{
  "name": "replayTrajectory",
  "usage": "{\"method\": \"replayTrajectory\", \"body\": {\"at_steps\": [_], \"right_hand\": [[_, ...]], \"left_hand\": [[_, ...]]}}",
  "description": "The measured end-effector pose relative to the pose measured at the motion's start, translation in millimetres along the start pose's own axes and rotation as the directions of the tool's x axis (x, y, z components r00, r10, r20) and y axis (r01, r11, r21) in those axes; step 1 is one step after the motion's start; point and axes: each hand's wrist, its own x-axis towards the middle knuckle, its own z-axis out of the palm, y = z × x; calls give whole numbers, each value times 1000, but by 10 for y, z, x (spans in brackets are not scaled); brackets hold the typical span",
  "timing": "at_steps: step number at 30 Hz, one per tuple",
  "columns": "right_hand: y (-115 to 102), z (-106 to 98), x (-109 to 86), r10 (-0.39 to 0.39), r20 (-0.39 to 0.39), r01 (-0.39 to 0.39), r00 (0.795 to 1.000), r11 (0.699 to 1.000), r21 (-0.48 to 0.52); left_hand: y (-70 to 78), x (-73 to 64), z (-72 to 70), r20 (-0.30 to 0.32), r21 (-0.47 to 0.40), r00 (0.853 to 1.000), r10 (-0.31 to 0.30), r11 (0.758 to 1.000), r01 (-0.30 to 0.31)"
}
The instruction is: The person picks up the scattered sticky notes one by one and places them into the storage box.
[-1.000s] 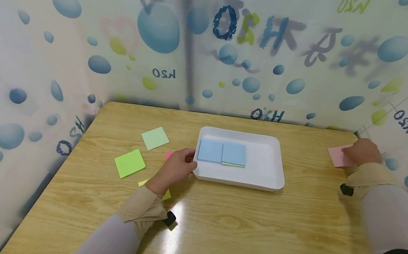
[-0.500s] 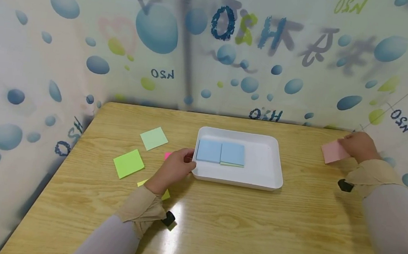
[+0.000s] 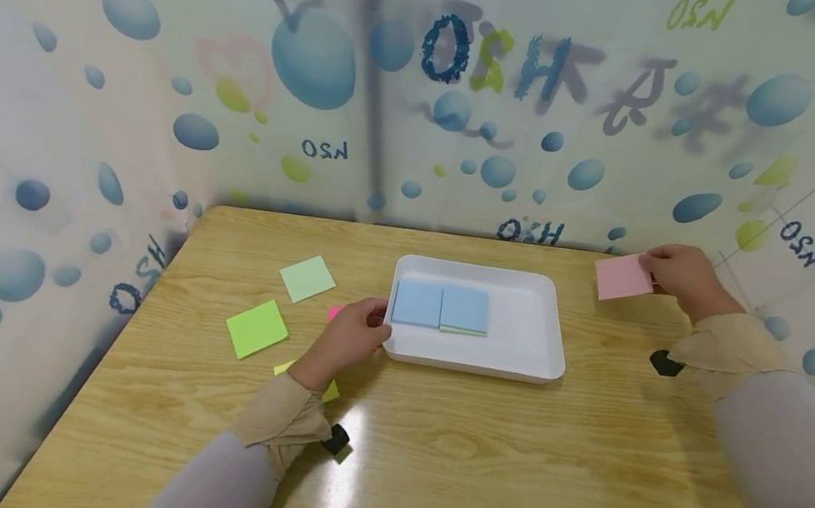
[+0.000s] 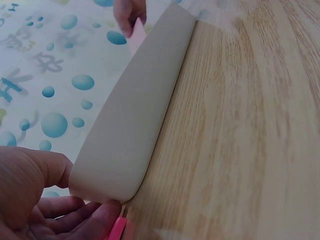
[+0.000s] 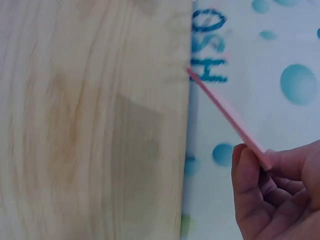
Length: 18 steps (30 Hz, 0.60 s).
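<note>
My right hand (image 3: 687, 277) pinches a pink sticky note pad (image 3: 624, 277) by its right edge, above the back right of the table. Edge-on in the right wrist view, the same pad (image 5: 227, 115) looks thin, gripped between thumb and fingers. My left hand (image 3: 353, 336) holds the left end of a white rectangular tray (image 3: 520, 325), thumb at its rim and fingers against the outer wall (image 4: 130, 115). Two light blue sticky note pads (image 3: 419, 303) lie side by side in the tray's left half, with a green edge showing beneath the right one.
Left of the tray lie a pale green pad (image 3: 307, 279) and a bright green pad (image 3: 257, 328). A yellow pad (image 3: 331, 390) and a hot pink pad (image 3: 334, 313) are partly hidden by my left hand and wrist. A patterned curtain (image 3: 393, 118) hangs behind the wooden table (image 3: 474, 463).
My right hand has lifted the pink pad off the table's right side and carried it left, toward the tray. My left hand and the tray have stayed in place.
</note>
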Motion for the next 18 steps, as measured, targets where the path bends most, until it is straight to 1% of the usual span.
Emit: {"method": "replayTrajectory", "body": {"at_steps": [4, 9, 15, 18], "right_hand": [[-147, 94, -5, 8, 12, -9, 1000, 998, 63], [-338, 237, -22, -11, 62, 5, 998, 994, 108], [-609, 486, -32, -38, 139, 19, 990, 990, 137], [-751, 628, -58, -37, 170, 10, 985, 987, 158]], "left_hand": [[12, -8, -2, -1, 6, 1000, -2, 1000, 2], [10, -8, -3, 0, 3, 1000, -2, 1000, 2], [18, -8, -9, 0, 9, 1000, -2, 1000, 2], [10, -5, -6, 1, 11, 1000, -2, 1000, 2]]}}
